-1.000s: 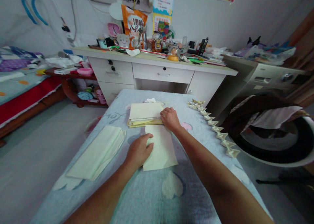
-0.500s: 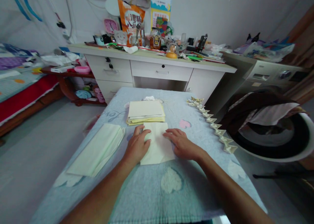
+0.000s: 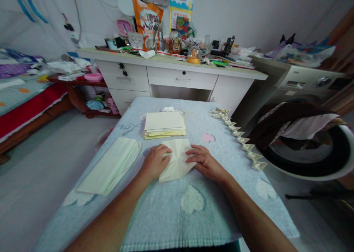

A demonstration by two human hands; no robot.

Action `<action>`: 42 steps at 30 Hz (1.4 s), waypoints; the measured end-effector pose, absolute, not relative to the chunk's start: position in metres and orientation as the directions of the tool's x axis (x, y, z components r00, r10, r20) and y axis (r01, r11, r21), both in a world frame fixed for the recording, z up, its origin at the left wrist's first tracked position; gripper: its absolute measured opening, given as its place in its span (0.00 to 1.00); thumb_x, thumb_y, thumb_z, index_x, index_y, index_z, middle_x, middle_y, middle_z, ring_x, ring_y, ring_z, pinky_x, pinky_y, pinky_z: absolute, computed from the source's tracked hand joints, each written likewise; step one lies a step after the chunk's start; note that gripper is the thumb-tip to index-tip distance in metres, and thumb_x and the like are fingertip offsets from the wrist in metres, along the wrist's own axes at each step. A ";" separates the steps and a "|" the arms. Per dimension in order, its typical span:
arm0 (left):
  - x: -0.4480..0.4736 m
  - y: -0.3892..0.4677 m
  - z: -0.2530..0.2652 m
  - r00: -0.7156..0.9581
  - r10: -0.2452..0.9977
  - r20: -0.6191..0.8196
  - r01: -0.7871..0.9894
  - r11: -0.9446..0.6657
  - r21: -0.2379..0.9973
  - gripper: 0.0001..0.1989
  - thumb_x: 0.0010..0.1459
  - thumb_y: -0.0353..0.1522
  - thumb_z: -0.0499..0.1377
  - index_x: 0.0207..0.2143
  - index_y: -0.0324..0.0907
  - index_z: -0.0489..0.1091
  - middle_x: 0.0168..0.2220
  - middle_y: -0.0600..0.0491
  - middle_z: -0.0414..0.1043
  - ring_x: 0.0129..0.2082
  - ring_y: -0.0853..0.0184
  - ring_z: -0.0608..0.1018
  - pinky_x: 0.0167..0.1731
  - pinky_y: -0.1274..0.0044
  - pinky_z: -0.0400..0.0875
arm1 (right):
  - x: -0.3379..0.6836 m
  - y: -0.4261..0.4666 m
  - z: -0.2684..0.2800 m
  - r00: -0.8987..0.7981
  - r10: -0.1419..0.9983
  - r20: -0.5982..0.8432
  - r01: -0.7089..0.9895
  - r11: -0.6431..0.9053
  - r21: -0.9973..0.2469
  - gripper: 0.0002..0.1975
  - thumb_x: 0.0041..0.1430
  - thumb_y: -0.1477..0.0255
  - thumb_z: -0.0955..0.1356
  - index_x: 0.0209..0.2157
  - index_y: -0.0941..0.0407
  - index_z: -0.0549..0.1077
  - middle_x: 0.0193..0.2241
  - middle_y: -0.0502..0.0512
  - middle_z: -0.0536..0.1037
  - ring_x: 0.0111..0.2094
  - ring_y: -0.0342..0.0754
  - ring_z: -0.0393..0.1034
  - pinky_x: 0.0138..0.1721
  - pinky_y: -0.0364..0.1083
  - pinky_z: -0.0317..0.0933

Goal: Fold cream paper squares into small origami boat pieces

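Note:
A creased, cream-coloured sheet of paper rests on the cloth-covered table in front of me. My left hand grips its left edge, with the fingers curled over the paper and the thumb close to them. At the right edge, my right hand pinches the sheet, and the lower right corner is raised there. Fold lines meet near the sheet's middle. Just beyond it lies a stack of cream and yellow paper. Left of my left hand is a pile of long folded pale paper.
A row of small folded paper pieces runs along the table's right side. The blue patterned tablecloth covers the tabletop. Behind stands a white desk crowded with items; a washing machine with laundry in its open door is at right.
The sheet has gone from lying nearly flat to bent and creased, its lower right part drawn up. Both hands have closed more on its edges.

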State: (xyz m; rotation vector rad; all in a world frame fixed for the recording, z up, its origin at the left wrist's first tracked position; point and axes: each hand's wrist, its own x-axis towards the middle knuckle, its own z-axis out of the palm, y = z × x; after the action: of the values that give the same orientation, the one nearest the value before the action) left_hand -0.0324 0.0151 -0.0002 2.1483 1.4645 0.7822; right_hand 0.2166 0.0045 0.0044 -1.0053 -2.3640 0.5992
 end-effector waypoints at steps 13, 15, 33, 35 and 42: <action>-0.050 0.007 0.024 0.646 0.755 -0.115 0.619 -0.430 0.657 0.40 0.44 0.25 0.58 0.62 0.47 0.56 0.67 0.49 0.47 0.67 0.55 0.48 0.62 0.63 0.49 | 0.223 0.007 0.005 -0.419 0.855 0.305 0.390 0.473 -0.790 0.12 0.64 0.69 0.62 0.42 0.53 0.76 0.39 0.55 0.80 0.42 0.48 0.74 0.48 0.49 0.64; -0.046 0.005 0.026 0.672 0.729 -0.127 0.610 -0.448 0.654 0.41 0.45 0.33 0.64 0.62 0.47 0.55 0.67 0.49 0.48 0.68 0.53 0.44 0.63 0.61 0.46 | 0.224 0.008 0.003 -0.412 0.864 0.290 0.398 0.457 -0.795 0.12 0.64 0.69 0.62 0.42 0.54 0.77 0.38 0.54 0.80 0.40 0.48 0.74 0.46 0.47 0.64; -0.013 0.002 -0.001 0.136 0.989 0.061 0.484 -0.120 0.867 0.37 0.53 0.33 0.60 0.63 0.42 0.48 0.29 0.57 0.74 0.27 0.67 0.76 0.29 0.78 0.67 | 0.214 0.007 -0.001 -0.207 0.968 0.142 0.605 0.241 -0.759 0.25 0.58 0.73 0.63 0.57 0.56 0.57 0.21 0.42 0.66 0.23 0.42 0.62 0.28 0.40 0.54; -0.012 0.001 0.000 0.107 0.990 0.087 0.617 -0.134 0.775 0.41 0.53 0.33 0.60 0.65 0.42 0.42 0.25 0.60 0.71 0.25 0.67 0.74 0.28 0.79 0.64 | 0.212 0.007 -0.002 -0.182 0.973 0.142 0.659 0.228 -0.717 0.31 0.56 0.74 0.64 0.60 0.57 0.51 0.21 0.42 0.65 0.23 0.42 0.62 0.28 0.40 0.54; -0.013 0.000 0.000 0.208 0.961 0.180 0.839 -0.270 0.473 0.27 0.57 0.33 0.57 0.60 0.43 0.58 0.35 0.52 0.73 0.38 0.62 0.75 0.39 0.72 0.63 | 0.204 0.007 -0.002 -0.148 0.984 0.095 0.787 0.175 -0.592 0.34 0.54 0.74 0.65 0.61 0.59 0.50 0.25 0.46 0.69 0.26 0.44 0.64 0.31 0.41 0.54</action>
State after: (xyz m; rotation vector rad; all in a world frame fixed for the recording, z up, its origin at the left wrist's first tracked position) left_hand -0.0127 -0.0004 0.0005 2.2131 1.7021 0.6465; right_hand 0.2041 0.0068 -0.0024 -1.6648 -1.9962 0.5688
